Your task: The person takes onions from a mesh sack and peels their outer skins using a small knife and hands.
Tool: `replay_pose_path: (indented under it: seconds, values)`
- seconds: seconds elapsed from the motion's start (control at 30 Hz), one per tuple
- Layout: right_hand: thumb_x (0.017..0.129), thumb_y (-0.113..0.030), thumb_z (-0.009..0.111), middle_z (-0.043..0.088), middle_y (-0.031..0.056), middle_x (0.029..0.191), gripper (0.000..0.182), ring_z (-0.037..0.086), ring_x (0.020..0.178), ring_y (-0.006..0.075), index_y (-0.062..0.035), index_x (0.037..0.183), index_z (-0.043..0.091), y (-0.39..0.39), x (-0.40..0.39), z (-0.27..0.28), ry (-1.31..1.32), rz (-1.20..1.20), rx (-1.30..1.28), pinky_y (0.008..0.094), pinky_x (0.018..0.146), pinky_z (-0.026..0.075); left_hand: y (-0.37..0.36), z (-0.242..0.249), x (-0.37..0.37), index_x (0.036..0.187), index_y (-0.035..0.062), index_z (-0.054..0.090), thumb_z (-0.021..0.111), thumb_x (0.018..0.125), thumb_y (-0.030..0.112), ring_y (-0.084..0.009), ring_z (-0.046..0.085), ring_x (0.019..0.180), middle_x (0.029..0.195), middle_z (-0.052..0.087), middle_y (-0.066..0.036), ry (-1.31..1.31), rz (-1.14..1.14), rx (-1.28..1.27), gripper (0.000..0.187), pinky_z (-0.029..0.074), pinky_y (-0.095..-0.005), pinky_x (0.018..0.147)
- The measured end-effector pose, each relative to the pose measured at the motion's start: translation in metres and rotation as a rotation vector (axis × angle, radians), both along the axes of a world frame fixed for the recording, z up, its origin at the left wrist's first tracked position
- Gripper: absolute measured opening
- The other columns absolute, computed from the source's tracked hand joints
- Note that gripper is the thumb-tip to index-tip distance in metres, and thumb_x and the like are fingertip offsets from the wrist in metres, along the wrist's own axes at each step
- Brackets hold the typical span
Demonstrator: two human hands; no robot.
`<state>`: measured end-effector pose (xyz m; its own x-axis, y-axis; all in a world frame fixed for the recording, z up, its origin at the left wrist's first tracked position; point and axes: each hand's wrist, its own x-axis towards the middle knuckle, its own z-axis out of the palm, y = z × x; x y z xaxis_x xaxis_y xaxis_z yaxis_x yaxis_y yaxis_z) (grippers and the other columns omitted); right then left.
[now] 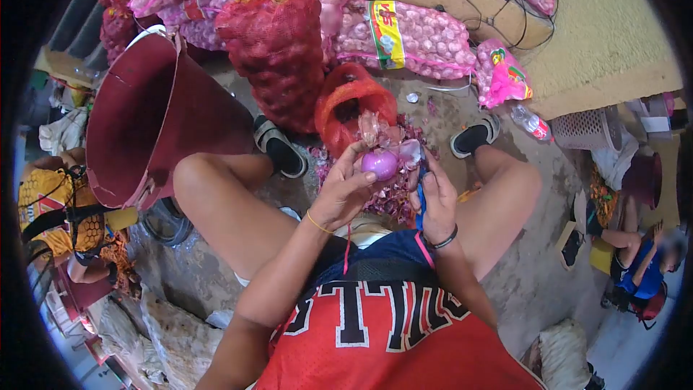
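My left hand (341, 191) grips a peeled, shiny purple onion (380, 165) between thumb and fingers. Loose papery onion skin (374, 130) stands up behind it. Close on the right, my right hand (437, 201) is closed around a blue-handled knife (419, 206); its blade is hard to make out beside a pale flap of skin at the onion. Below both hands, purple onion peelings (393, 198) lie heaped on the floor between my feet. An orange-red mesh sack (355, 94) with its mouth open stands just beyond the onion.
A large maroon tub (198, 101) with a cracked rim stands tilted on the left. A full red mesh sack (271, 50) and pink garlic sacks (426, 40) line the back. A plastic bottle (530, 123) lies at right. Other people sit at the far left (54, 202) and far right (642, 263).
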<state>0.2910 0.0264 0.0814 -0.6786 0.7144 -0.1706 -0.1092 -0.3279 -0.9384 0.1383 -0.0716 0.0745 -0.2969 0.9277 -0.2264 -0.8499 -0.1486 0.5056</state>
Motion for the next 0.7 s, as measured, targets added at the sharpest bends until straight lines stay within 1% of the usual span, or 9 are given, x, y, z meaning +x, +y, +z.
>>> replay_pose_path:
  seconds: [0.1,0.2,0.27,0.37,0.4,0.43,0.53,0.67,0.7]
  values:
    - [0.102,-0.024,0.044,0.053,0.0019,0.086,0.045,0.040,0.058,0.0048,-0.0099,0.144,0.040,0.000,0.002,-0.002,0.089,0.087,0.038,0.0177,0.051,0.033,0.002,-0.001,-0.001,0.139,0.0112,0.035,0.071,0.083,0.012,-0.0245,0.052,0.121,0.130,0.049,-0.010,0.016,0.024,-0.011,0.067,0.044,-0.0445,0.103]
    - [0.102,-0.025,0.045,0.054,0.0016,0.085,0.044,0.041,0.057,0.0049,-0.0097,0.143,0.040,0.002,0.003,-0.004,0.068,0.051,0.038,0.0174,0.050,0.033,0.005,0.000,0.002,0.139,0.0108,0.036,0.071,0.084,0.015,-0.0239,0.052,0.121,0.130,0.050,-0.008,0.054,0.039,-0.059,0.066,0.045,-0.0441,0.103]
    - [0.101,-0.026,0.045,0.054,0.0009,0.085,0.044,0.042,0.057,0.0048,-0.0097,0.142,0.041,0.008,0.005,-0.004,0.037,-0.026,-0.052,0.0173,0.049,0.033,0.001,0.002,0.000,0.139,0.0107,0.037,0.071,0.084,0.017,-0.0228,0.053,0.120,0.129,0.051,-0.007,0.061,0.011,-0.072,0.064,0.046,-0.0434,0.101]
    - [0.101,-0.027,0.046,0.054,-0.0003,0.083,0.044,0.043,0.056,0.0046,-0.0099,0.141,0.042,0.015,0.008,-0.003,0.019,-0.097,-0.124,0.0172,0.047,0.033,0.001,0.003,-0.002,0.139,0.0110,0.038,0.066,0.087,0.008,-0.0190,0.054,0.115,0.130,0.050,-0.006,-0.055,0.003,-0.018,0.059,0.050,-0.0368,0.096]
    - [0.101,-0.027,0.046,0.054,-0.0007,0.082,0.044,0.043,0.056,0.0045,-0.0100,0.141,0.042,0.017,0.008,-0.003,0.019,-0.112,-0.136,0.0172,0.047,0.033,0.003,0.003,-0.004,0.139,0.0108,0.038,0.066,0.087,0.009,-0.0188,0.055,0.114,0.129,0.050,-0.006,-0.062,0.015,-0.004,0.059,0.050,-0.0368,0.096]
    - [0.101,-0.025,0.047,0.054,-0.0014,0.081,0.046,0.041,0.056,0.0037,-0.0106,0.144,0.038,0.018,0.010,-0.009,-0.039,-0.120,-0.144,0.0174,0.047,0.032,0.003,0.002,-0.004,0.139,0.0105,0.038,0.066,0.087,0.010,-0.0186,0.055,0.114,0.128,0.051,-0.006,-0.071,0.025,0.006,0.059,0.050,-0.0368,0.095]
    - [0.101,-0.021,0.046,0.051,-0.0022,0.078,0.049,0.039,0.056,0.0030,-0.0114,0.147,0.033,0.007,0.006,-0.009,-0.131,-0.012,0.092,0.0174,0.048,0.032,0.005,-0.001,-0.004,0.137,0.0093,0.040,0.068,0.087,0.012,-0.0183,0.055,0.113,0.125,0.053,-0.006,-0.059,0.069,-0.011,0.058,0.049,-0.0372,0.095]
    - [0.099,-0.020,0.046,0.061,0.0079,0.113,0.051,0.055,0.073,0.0100,-0.0040,0.145,0.034,-0.006,0.005,-0.003,-0.209,0.214,0.278,0.0239,0.068,0.047,0.007,-0.008,-0.004,0.130,0.0072,0.045,0.070,0.084,0.008,-0.0181,0.056,0.112,0.122,0.055,-0.006,0.021,0.114,-0.099,0.052,0.047,-0.0360,0.097]
    - [0.098,-0.021,0.047,0.057,0.0115,0.123,0.050,0.056,0.092,0.0157,-0.0020,0.143,0.037,-0.006,0.005,-0.004,-0.214,0.222,0.304,0.0280,0.082,0.045,0.006,-0.011,-0.004,0.128,0.0068,0.046,0.070,0.082,0.005,-0.0179,0.056,0.112,0.121,0.055,-0.007,0.105,0.119,-0.134,0.052,0.047,-0.0353,0.096]
